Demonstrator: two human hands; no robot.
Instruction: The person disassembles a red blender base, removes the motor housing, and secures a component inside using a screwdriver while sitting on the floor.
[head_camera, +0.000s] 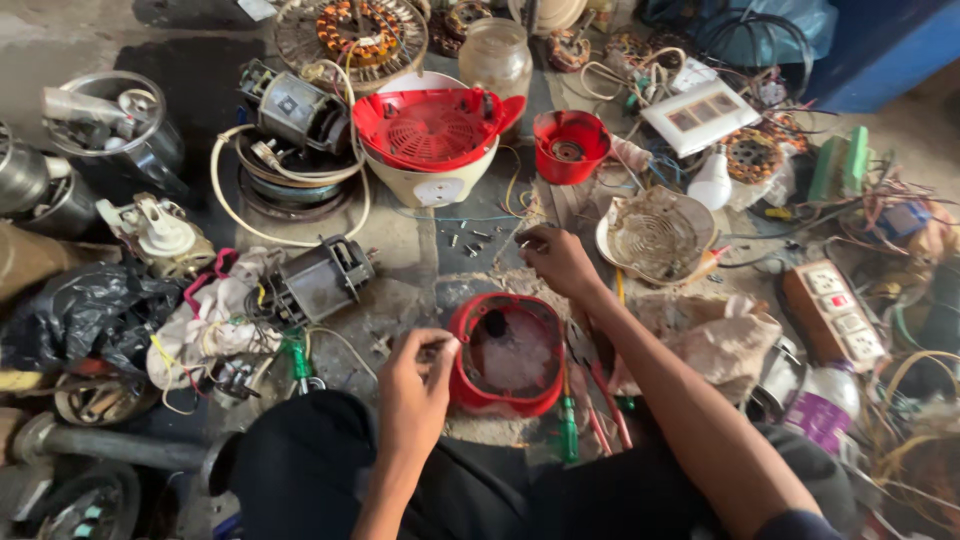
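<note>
Your left hand (418, 385) sits at the left rim of the red housing (507, 353), fingers curled in a pinch on something too small to make out. Your right hand (556, 258) is further out, above the housing, fingertips closed over the loose screws (470, 240) on the floor; can't tell if it has one. The housing lies just in front of your knees, between both hands, open side up, roughly square so no real long axis; the left hand is nearer and touching it. A green-handled screwdriver (568, 430) lies just to its right, shaft pointing away from you. Labels: white bottle with a purple label (826, 408) lower right; white switch panel (699, 116) upper right; orange-edged socket strip (835, 314) at right. A red-topped cream appliance base (433, 140) stands beyond the screws.
</note>
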